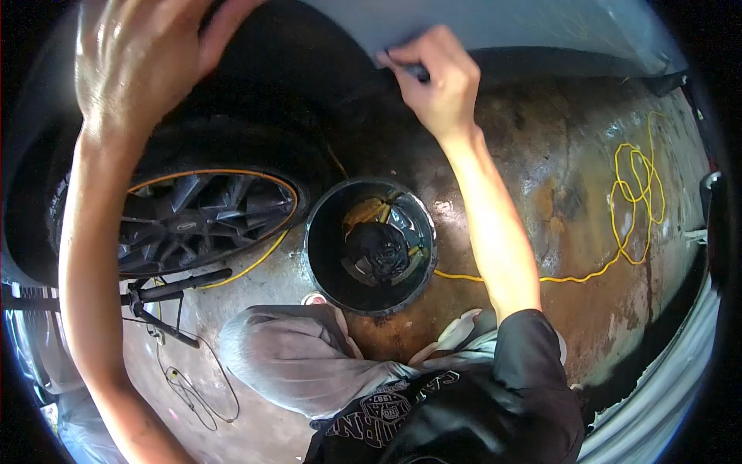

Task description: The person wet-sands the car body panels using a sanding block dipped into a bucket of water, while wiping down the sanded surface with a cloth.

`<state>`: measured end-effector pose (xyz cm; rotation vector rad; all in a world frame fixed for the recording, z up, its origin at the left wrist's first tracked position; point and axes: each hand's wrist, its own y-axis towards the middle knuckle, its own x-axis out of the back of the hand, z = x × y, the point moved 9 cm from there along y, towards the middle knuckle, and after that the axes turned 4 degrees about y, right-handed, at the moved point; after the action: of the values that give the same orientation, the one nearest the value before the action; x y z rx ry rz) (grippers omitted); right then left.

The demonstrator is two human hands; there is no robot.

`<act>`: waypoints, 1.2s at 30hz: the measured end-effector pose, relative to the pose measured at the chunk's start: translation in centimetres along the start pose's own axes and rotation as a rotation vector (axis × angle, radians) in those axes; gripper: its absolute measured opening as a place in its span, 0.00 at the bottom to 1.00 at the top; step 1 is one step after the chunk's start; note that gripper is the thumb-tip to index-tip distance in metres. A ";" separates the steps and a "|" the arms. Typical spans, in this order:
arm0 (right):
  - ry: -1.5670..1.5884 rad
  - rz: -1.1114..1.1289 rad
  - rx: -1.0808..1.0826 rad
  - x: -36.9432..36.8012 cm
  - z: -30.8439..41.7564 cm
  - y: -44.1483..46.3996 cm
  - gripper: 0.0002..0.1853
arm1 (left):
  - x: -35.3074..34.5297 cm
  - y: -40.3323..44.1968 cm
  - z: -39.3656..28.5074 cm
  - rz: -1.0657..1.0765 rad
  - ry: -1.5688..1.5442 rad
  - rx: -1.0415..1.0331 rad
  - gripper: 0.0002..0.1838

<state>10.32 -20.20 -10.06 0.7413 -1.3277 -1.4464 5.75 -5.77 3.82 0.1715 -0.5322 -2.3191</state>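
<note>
Right hand (442, 81) closed around small dark object (419, 73), at edge of grey car panel (510, 27). Left hand (139, 62) near dark wheel arch (286, 46), fingertips outside frame; cannot tell if holding. Below, wheel (185, 226) with orange ring (224, 171). Beside wheel, black bucket (326, 267), dark bundle (377, 251) inside. Farther right, yellow cable (568, 279) lies coiled on stained floor (564, 155).

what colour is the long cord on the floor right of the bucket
Yellow; the cord shows in the head view.
</note>
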 end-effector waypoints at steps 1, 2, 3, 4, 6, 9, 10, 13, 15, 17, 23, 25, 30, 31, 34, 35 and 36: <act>-0.002 -0.087 0.045 0.6 0.9 1.5 0.09 | 1.5 -0.4 1.1 -0.284 -0.578 0.150 0.31; -0.006 -0.173 0.082 1.6 1.7 2.0 0.10 | 0.9 -1.2 1.7 -0.369 -0.897 0.203 0.31; -0.060 -0.137 0.044 1.1 3.1 0.3 0.11 | 0.4 -1.9 2.7 -0.484 -1.214 0.234 0.31; -0.045 -0.090 0.037 1.0 2.5 -0.4 0.11 | 0.9 -1.4 2.1 -0.413 -0.539 0.064 0.32; -0.041 -0.046 0.084 1.1 1.4 -1.5 0.11 | 0.2 -1.0 1.3 -0.299 -0.084 0.020 0.33; -0.007 0.005 -0.059 0.1 -0.5 -2.1 0.12 | 0.1 -0.7 0.8 -0.236 0.128 -0.028 0.34; -0.004 -0.002 -0.011 0.2 -0.1 -1.7 0.11 | -0.1 -0.8 0.7 -0.238 0.143 -0.032 0.34; 0.043 -0.076 0.000 1.2 1.8 -0.3 0.11 | -0.2 -1.0 0.8 -0.248 0.061 -0.021 0.32; -0.024 -0.124 0.067 2.3 3.9 1.9 0.11 | -0.1 -1.1 0.8 -0.214 -0.001 -0.002 0.30; 0.000 -0.122 0.081 2.4 4.0 2.7 0.12 | -0.1 -1.0 0.9 -0.307 0.107 0.002 0.30; 0.023 -0.154 0.022 1.9 2.9 2.0 0.11 | 0.3 -1.1 0.7 -0.329 0.024 0.016 0.34; -0.009 0.043 0.023 0.4 1.4 -0.9 0.11 | 0.2 -1.0 0.8 -0.326 0.037 -0.003 0.35; -0.021 -0.059 -0.084 3.3 -0.1 -2.2 0.11 | 0.3 -1.1 0.6 -0.266 0.034 -0.004 0.35; -0.064 -0.082 -0.047 3.8 0.5 -1.2 0.11 | 0.3 -1.2 0.6 -0.259 0.014 0.003 0.35; -0.071 -0.101 -0.078 3.8 -0.4 -1.0 0.11 | 0.9 -1.0 0.7 -0.264 -0.036 0.033 0.35; -0.049 -0.111 -0.075 3.5 -0.8 -1.4 0.11 | 0.7 -1.0 0.7 -0.253 -0.016 0.015 0.35; -0.026 -0.121 -0.074 3.2 -0.3 -0.8 0.11 | 0.5 -1.0 0.8 -0.247 -0.005 0.007 0.35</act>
<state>9.41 -23.41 -10.29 0.7673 -1.2606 -1.5971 4.54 -5.23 4.14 0.2474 -0.5474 -2.5574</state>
